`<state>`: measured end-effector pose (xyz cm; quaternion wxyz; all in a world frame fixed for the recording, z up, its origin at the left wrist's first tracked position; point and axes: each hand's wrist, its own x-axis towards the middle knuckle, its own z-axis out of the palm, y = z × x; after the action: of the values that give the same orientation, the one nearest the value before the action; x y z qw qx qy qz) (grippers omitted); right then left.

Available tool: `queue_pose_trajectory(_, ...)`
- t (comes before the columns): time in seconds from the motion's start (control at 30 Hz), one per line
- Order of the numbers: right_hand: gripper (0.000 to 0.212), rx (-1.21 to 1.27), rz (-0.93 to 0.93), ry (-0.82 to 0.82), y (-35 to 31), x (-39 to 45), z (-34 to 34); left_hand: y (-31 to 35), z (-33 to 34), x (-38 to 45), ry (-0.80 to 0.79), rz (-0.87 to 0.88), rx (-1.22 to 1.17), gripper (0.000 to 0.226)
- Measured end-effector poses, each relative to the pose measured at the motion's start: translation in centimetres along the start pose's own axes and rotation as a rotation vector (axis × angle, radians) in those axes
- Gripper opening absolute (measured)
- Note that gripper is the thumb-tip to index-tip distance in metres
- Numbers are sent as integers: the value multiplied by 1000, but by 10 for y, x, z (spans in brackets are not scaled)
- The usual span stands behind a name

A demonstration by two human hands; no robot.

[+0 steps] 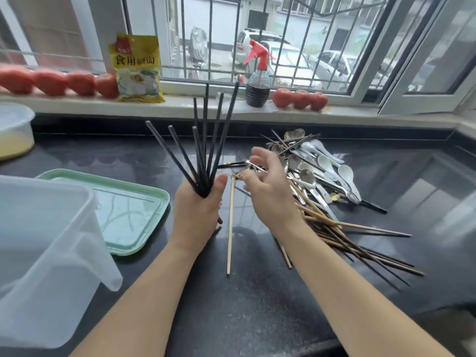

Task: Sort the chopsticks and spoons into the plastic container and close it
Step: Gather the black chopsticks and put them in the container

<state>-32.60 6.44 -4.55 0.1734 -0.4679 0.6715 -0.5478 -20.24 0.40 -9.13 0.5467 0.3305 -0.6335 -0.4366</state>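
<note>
Left hand (198, 212) grips fanned black chopsticks (206, 150) upright; right hand (270, 194) fingers loosely spread.

One head-worn view looks forward and steeply down from close above the table (257, 292). It faces the window (257, 34) straight behind the table; both forearms enter from the bottom edge, wide-angle bending the edges.

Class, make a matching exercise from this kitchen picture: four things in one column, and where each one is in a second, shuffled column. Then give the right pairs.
1. black chopsticks
2. green lid
3. spray bottle
4. white spoons

A. on the windowsill
B. flat on the counter beside the plastic container
C. in the pile at the right
D. fanned out in the left hand

Pairs: 1-D, 2-B, 3-A, 4-C
</note>
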Motion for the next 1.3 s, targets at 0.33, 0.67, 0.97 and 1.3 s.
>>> queue_pose_trajectory(0.33, 21, -83, 82, -62, 18, -8, 1, 19, -5, 0, 130, 184, 35, 28)
queue_pose_trajectory(0.67, 18, -51, 137, -110, 19, -17, -4, 12, 0, -2, 169, 150, 73, 25)
queue_pose_trajectory(0.97, 19, -71, 144, 48, 25, -13, -44, 14, 1, -6, 142, 129, 75, 31)
queue_pose_trajectory(1.3, 35, -1046, 516, 268, 131, 31, -209, 9, 14, -18, 36, 68, 179, 38)
